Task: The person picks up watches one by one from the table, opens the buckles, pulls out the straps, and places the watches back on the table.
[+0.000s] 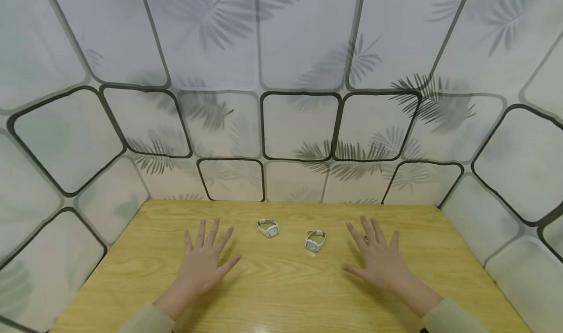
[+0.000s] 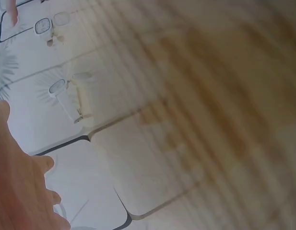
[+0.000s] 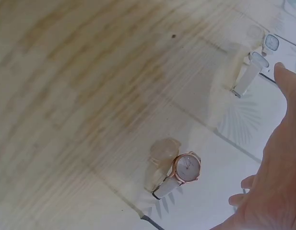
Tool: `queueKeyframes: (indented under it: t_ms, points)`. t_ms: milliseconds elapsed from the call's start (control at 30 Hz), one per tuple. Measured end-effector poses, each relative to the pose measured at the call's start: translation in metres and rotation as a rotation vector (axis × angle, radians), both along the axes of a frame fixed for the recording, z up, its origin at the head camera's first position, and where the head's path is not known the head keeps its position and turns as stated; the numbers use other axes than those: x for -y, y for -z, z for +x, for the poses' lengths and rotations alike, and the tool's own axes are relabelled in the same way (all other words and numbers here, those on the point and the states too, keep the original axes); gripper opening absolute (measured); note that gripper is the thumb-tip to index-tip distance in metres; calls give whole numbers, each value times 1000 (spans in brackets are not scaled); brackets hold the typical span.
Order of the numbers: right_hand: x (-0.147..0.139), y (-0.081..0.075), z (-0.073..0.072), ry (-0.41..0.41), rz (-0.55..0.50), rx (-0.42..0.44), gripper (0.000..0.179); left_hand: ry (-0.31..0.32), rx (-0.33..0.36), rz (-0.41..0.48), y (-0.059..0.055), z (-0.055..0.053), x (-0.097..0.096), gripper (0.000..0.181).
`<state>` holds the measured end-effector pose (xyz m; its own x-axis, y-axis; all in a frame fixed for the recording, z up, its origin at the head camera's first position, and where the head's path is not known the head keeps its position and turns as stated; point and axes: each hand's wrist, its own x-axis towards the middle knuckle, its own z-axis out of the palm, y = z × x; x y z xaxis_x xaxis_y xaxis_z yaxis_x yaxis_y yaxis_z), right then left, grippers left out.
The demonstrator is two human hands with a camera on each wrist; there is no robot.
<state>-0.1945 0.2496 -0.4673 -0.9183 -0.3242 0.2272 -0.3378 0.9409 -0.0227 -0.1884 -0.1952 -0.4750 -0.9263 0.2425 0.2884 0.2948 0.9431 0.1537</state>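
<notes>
Two white wristwatches with squarish dials, a left one (image 1: 273, 231) and a right one (image 1: 312, 246), rest on the table between the hands, straps looped. My left hand (image 1: 201, 267) has its fingers spread, palm down and holding nothing, left of the watches. To their right is my right hand (image 1: 380, 264), also spread and holding nothing. A third watch, with a round rose-gold case (image 3: 188, 167) and pale strap, shows in the right wrist view near the right hand (image 3: 275, 172). In the head view that hand's fingers mostly hide it.
The wooden table (image 1: 281, 294) has a glossy surface that mirrors things in the wrist views. Around its back and sides rises a pale panel (image 1: 299, 127) printed with rounded frames and grey leaves. Light sleeves (image 1: 149, 318) cover both forearms.
</notes>
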Motion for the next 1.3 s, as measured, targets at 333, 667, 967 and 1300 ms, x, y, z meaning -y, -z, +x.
queueKeyframes:
  t_ms: [333,667,967,1300]
  points:
    - [13,-9,-9,-51,47,-31,103,7,3,1,-8,-7,-2,72]
    - [31,-17,-21,-88,64,-24,102,12,8,7,-12,-18,-2,71]
    - [53,-15,-32,-136,68,-9,100,0,22,-18,-17,-27,-1,70]
    - [79,-10,-38,-188,100,25,98,19,58,4,-14,-37,-8,72]
